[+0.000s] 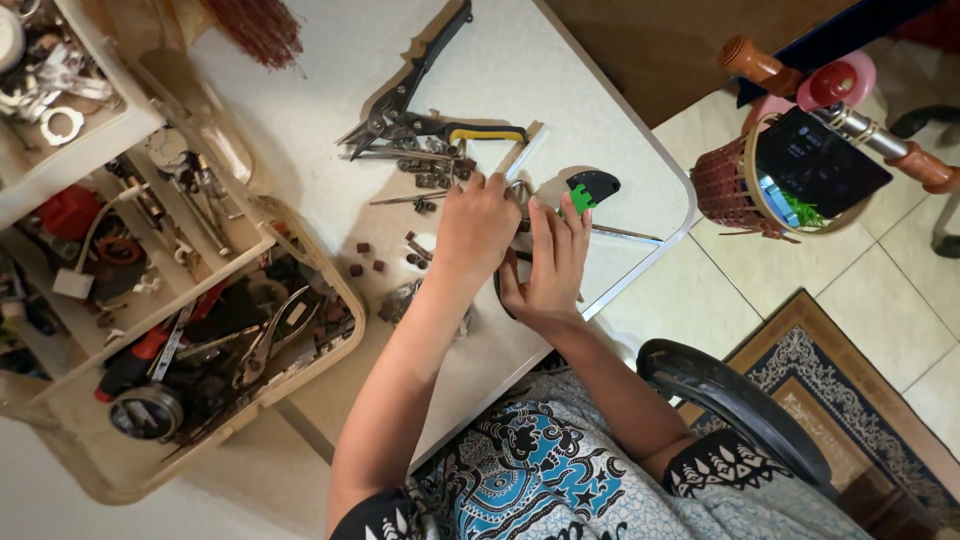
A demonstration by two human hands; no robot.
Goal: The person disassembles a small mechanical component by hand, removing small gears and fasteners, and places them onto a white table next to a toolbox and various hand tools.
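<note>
A white table [560, 70] carries tin snips [415, 105], small dark bits [375, 258] and thin rods [620, 233] — scattered loosely.

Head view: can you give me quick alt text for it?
Left hand and right hand meet over a small metal part on a white table, beside tin snips and scattered bits. An open toolbox sits to the left.

Dull grey steel tin snips [400, 105] — yellow plastic grip, matt white speckled tabletop [300, 110], woven brown wicker basket [725, 185], glossy beige plastic toolbox [340, 290]
</note>
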